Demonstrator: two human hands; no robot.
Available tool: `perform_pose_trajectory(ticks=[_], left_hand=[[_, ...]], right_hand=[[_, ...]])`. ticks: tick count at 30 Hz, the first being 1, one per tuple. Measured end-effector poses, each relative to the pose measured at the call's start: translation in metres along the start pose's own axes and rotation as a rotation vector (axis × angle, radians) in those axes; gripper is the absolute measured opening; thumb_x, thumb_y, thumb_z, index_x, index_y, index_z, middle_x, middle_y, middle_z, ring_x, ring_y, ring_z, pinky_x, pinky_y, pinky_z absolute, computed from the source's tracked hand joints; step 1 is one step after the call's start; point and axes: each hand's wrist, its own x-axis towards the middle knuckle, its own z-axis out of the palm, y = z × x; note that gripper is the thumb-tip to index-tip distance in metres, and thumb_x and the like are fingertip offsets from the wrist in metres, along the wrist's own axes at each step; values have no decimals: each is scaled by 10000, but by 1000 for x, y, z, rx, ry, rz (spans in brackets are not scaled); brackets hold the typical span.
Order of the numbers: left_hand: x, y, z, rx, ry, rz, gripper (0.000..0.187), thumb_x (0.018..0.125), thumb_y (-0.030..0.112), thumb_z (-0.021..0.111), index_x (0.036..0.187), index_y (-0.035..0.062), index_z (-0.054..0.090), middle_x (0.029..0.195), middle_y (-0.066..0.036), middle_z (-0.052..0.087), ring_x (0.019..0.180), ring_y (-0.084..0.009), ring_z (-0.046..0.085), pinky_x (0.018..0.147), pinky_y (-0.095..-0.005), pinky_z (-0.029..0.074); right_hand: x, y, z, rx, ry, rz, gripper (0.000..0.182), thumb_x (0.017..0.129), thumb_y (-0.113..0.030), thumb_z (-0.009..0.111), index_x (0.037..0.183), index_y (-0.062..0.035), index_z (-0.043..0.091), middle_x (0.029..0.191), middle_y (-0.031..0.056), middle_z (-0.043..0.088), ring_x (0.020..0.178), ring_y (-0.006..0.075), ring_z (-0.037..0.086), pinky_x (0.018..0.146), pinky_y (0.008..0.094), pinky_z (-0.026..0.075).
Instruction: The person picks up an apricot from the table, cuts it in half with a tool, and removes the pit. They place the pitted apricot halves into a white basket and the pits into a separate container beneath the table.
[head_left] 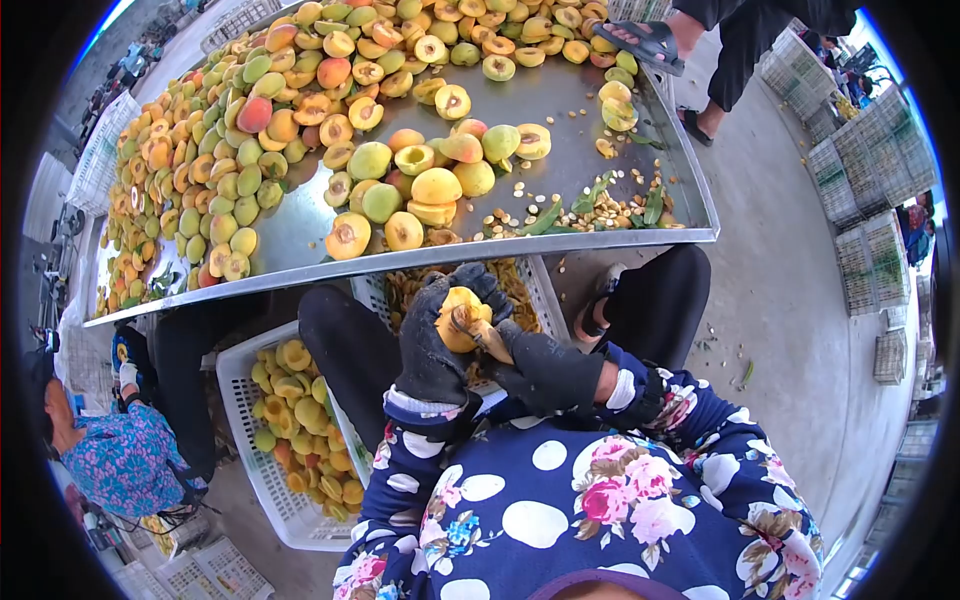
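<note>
My left hand (427,350), in a black glove, is closed around a halved yellow peach (457,309) above a crate under the table edge. My right hand (548,374), also black-gloved, grips a small wooden-handled tool (490,342). Its tip is against the cut face of the peach, so its exact shape is hidden. Below both hands, a white crate (545,292) holds yellow-orange fruit pieces. Just ahead, whole and halved peaches (437,186) lie on the metal table (300,222).
A large peach heap (190,165) covers the table's left and back. Loose pits (610,212) and leaves lie near its right corner. A white crate of peaches (240,400) stands left of my knee. Another person (125,455) sits left; a sandalled foot (645,42) is at back right. Stacked crates (870,160) line the right.
</note>
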Motion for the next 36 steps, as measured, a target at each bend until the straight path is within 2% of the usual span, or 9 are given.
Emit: perform_pose_trajectory(ticks=[5,8,11,13,16,21,23,30,36], left_hand=[[-4,12,-9,535,-196,20,310,865,169,529,1103,-30,523,1033,-100,600,897,-169,596,824,-298,480],[-3,-2,-19,354,-162,-37,316,882,161,496,1122,-44,503,1053,-120,589,916,-187,592,825,-303,480],[-1,-9,-20,-416,-8,-268,332,889,170,488,1131,-56,489,1046,-142,587,930,-209,588,822,-313,483],[-2,-18,-30,-272,-47,-137,362,895,198,480,1145,-63,473,1073,-155,571,952,-221,579,828,-326,482],[-3,-17,-27,96,-55,73,422,898,248,474,1180,-64,444,1128,-174,541,995,-240,559,835,-352,484],[3,-16,-26,340,-17,145,502,887,281,475,1262,-37,378,1231,-193,469,1080,-293,506,905,-424,441],[9,-21,-8,-353,7,157,515,924,390,351,1227,-20,421,1181,-157,511,1072,-279,510,940,-420,408],[10,-33,-15,-230,110,91,474,929,336,316,1247,-5,403,1215,-150,487,1100,-280,486,969,-433,380],[1,-31,-19,98,158,56,329,888,223,499,1120,-11,498,998,-104,578,891,-190,582,745,-302,510]], right_hand=[[-1,-13,-11,-118,-125,100,369,827,-182,534,1069,61,397,740,263,549,657,405,559,553,434,428],[0,-7,-7,-136,-144,65,338,839,-188,523,1049,49,404,721,242,552,649,403,559,557,436,426],[-1,-11,-7,84,-102,55,325,844,-221,539,1030,19,422,670,148,556,549,300,563,483,380,428],[2,-27,-17,731,-340,508,298,850,-246,555,1011,-20,445,633,43,520,480,152,517,401,269,396],[5,-26,-14,1026,-367,440,244,862,-250,550,962,-47,461,599,-6,472,408,59,430,336,188,326],[7,-22,-1,1350,-404,472,220,879,-251,532,970,-60,472,501,-37,387,322,49,336,300,207,278],[6,-22,3,1416,-403,468,222,882,-256,528,963,-55,481,489,-41,380,319,43,328,294,202,260],[3,4,20,1708,-408,332,244,900,-272,501,977,-42,486,514,-27,396,313,44,312,287,196,270],[-2,10,21,1671,-422,275,211,899,-259,498,947,-54,498,510,-28,403,312,51,331,295,194,284]])
